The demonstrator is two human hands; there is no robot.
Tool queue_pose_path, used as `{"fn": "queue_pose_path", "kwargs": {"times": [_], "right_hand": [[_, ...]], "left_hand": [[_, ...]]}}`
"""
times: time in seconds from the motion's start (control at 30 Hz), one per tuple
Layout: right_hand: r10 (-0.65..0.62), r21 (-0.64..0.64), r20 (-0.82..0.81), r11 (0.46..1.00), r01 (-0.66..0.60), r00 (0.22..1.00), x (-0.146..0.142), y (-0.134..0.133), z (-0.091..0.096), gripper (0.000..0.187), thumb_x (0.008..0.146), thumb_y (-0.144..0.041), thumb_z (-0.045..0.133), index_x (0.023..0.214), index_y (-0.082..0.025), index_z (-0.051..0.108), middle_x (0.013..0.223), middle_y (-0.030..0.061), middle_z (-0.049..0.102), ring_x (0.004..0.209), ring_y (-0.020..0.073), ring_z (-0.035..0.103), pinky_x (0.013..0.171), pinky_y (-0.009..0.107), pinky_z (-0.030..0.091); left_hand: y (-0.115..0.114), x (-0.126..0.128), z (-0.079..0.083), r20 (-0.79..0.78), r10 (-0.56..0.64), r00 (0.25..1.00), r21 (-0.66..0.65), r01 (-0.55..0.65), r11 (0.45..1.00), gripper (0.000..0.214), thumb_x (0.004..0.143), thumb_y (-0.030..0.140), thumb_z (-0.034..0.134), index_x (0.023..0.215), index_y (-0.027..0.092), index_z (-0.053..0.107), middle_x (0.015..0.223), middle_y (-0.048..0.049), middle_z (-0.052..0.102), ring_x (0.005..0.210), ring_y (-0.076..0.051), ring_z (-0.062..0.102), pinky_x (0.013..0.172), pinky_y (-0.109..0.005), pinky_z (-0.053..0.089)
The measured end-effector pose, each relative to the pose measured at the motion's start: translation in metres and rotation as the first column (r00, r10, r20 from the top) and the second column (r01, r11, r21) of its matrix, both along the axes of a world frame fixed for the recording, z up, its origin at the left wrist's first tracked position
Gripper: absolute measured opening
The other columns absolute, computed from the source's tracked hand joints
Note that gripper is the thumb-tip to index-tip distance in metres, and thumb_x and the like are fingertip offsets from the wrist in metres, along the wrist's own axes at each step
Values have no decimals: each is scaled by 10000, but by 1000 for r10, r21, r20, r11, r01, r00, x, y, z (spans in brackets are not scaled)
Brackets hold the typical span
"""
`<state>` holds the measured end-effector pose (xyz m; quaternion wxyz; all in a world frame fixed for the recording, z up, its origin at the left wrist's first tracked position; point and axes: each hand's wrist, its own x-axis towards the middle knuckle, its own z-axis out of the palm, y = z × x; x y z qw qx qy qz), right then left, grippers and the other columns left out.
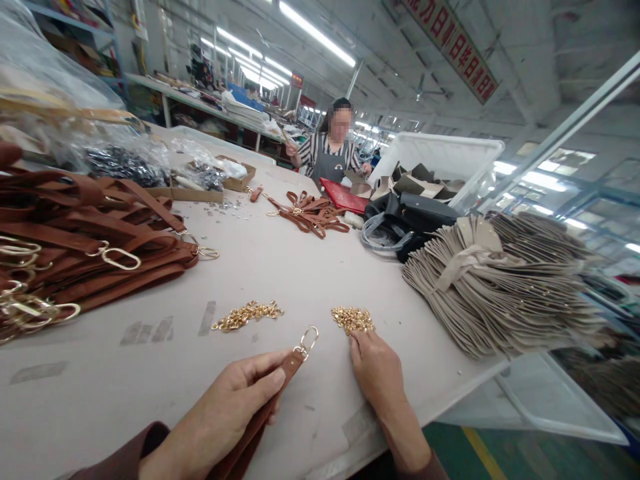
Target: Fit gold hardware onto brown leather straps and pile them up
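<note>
A brown leather strap (270, 407) with a gold oval ring clasp (310, 340) at its end is gripped by my left hand (230, 403). The thumb lies on top, just behind the clasp, and the strap's length runs down toward me. My right hand (377, 367) has its fingers bent together at the near edge of a pile of small gold metal fittings (353, 317). What sits between those fingertips is hidden. Left of that pile, beyond the clasp, lies a second pile of small gold fittings (247, 315).
Brown straps with gold rings (115, 253) are heaped at left, with plastic bags (135, 157) behind. A smaller strap bundle (305, 213) lies mid-table. Tied beige pieces (495, 287), a black bag (410, 220) and a white bin (440, 157) stand right. A person (333, 147) is across the table.
</note>
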<state>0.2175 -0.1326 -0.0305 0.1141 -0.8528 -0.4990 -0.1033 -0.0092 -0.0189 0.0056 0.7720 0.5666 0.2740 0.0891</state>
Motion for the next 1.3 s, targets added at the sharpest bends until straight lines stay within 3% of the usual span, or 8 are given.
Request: {"fn": "queue_pose_path", "kwargs": {"times": [0.3,0.43,0.5,0.57,0.67,0.9,1.13,1.3], "right_hand": [[39,11,-165,999,-37,986,19,3,11,154,832,-153,536,749,-216,650,699,4,682,634,158,618,604,252,406],[118,133,-268,987,-85,956,-8,-3,15,156,896,-247,507,808,-206,630,754,13,665,677,152,608,634,246,441],[250,289,-376,946,-143,892,-35,-6,19,168,925,-292,492,840,-209,611,752,10,645,692,146,604,633,234,458],[429,454,-439,864,-217,789,-63,-8,24,125,931,-265,500,873,-215,599,770,11,641,719,144,609,646,230,471],[581,549,-398,771,-323,710,-91,-4,28,123,910,-148,519,951,-230,601,856,18,669,803,141,631,713,232,487],[584,531,-338,766,-363,738,-95,1,26,195,883,-86,542,977,-235,626,880,25,694,828,147,651,722,239,503],[611,579,-311,729,-364,728,-97,1,25,193,880,-81,556,978,-226,639,858,18,691,812,136,658,706,226,512],[554,596,-379,759,-262,741,-100,-2,16,169,882,-107,562,965,-227,648,866,12,691,802,127,661,713,209,514]], "left_hand": [[-3,-1,-7,46,-33,998,56,30,998,277,840,384,584,934,133,649,687,34,506,624,-113,456,618,-229,345],[-7,1,-6,56,-6,998,47,4,999,289,823,390,591,891,112,629,710,25,504,602,-108,467,602,-236,378],[-8,2,-5,59,24,998,56,-28,998,303,815,393,592,912,109,634,746,11,519,605,-111,464,587,-241,405],[-10,2,-6,71,45,996,84,-51,995,302,815,387,590,933,114,642,776,-2,533,627,-120,468,580,-248,432],[-11,1,-8,82,70,994,130,-80,988,259,836,358,568,932,131,649,774,-2,544,662,-131,495,590,-248,448],[-11,-1,-8,45,99,994,276,-108,955,165,838,214,525,881,165,676,757,17,588,640,-114,530,611,-232,446],[-14,-2,-9,36,109,993,323,-115,939,177,839,203,515,885,175,684,763,10,603,653,-129,541,624,-250,440],[-14,-5,-6,39,121,992,460,-125,879,192,839,163,518,876,200,703,796,4,630,732,-143,563,699,-262,428]]}}
